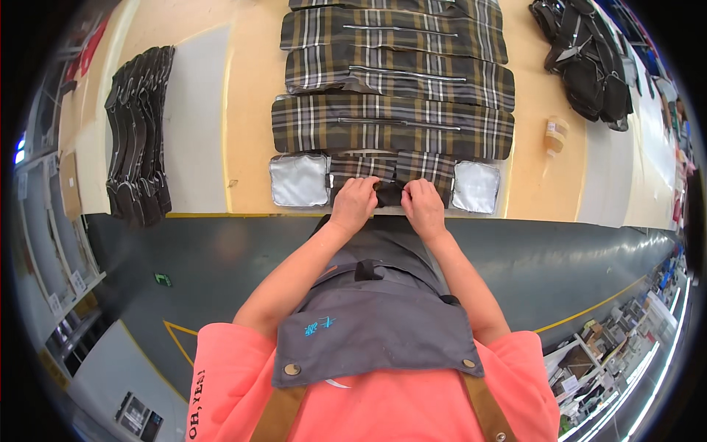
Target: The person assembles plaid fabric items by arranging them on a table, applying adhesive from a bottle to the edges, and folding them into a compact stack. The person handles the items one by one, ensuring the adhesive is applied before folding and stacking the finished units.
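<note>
At the table's near edge lies a plaid fabric piece point(427, 166) in dark, brown and white checks. Shiny silver fabric shows at its left end point(299, 181) and right end point(476, 187). My left hand point(355, 203) is closed in a pinch on the plaid fabric, left of its middle. Closed too, my right hand point(424, 208) pinches the fabric just right of the middle. Dark cloth hangs between the two hands; the fingertips partly hide it. Right beyond them rests a plaid panel point(309, 127) with a zip-like strip along it.
More plaid panels point(398, 57) overlap in a row toward the far side of the table point(194, 177). Dark curved strips point(138, 136) lie stacked at the left. At right are an amber-coloured bottle point(556, 135) and a heap of black straps and pouches point(595, 82).
</note>
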`<state>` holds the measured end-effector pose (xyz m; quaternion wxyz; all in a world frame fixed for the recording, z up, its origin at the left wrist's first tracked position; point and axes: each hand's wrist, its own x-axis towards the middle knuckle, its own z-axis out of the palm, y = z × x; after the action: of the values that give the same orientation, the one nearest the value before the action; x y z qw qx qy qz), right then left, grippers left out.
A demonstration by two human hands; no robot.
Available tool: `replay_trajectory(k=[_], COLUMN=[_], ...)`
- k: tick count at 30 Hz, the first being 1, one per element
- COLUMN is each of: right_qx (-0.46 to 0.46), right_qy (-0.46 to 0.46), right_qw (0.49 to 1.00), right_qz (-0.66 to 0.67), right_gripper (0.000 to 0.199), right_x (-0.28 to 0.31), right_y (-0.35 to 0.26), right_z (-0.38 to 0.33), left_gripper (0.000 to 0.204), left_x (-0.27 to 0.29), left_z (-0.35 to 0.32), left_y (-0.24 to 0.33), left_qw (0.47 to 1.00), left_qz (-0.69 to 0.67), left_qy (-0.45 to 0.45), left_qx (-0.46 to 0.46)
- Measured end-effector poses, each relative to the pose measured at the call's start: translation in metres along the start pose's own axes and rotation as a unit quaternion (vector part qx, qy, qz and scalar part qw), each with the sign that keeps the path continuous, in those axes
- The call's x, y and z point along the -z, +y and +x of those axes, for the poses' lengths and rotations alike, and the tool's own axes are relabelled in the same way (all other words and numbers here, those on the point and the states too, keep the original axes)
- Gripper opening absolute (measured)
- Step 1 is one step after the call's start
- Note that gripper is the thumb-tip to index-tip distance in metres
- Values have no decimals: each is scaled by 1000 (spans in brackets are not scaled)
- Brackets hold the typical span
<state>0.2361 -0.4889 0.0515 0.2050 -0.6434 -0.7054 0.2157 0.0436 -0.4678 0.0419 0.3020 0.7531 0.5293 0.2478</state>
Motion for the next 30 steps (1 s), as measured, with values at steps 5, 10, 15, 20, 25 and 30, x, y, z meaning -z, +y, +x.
replay_trajectory(k=[5,10,15,20,25,30], right_qx=[-317,-384,-387,-274,-48,-88], right_qy=[192,252,248,259,110,28], right_qw=[848,601,806,921,968,971], right_qz=[378,654,373,-97,-218,-222], right_gripper=[15,19,20,32,66,68], right_x=[62,88,75,69,45,19], right_y=[43,95,131,124,35,56], right_z=[-25,-36,-33,-40,3,-9], left_gripper=[24,23,23,39,66,79], left_x=[73,132,124,116,76,59], left_z=[-6,-29,-29,-23,-12,-25], left_y=[-10,-63,-86,-50,-32,-55], left_qw=[978,595,791,930,968,946], left_qz=[-135,-654,-427,55,249,316], left_qy=[46,192,127,197,22,-33], left_qx=[152,426,419,305,23,65])
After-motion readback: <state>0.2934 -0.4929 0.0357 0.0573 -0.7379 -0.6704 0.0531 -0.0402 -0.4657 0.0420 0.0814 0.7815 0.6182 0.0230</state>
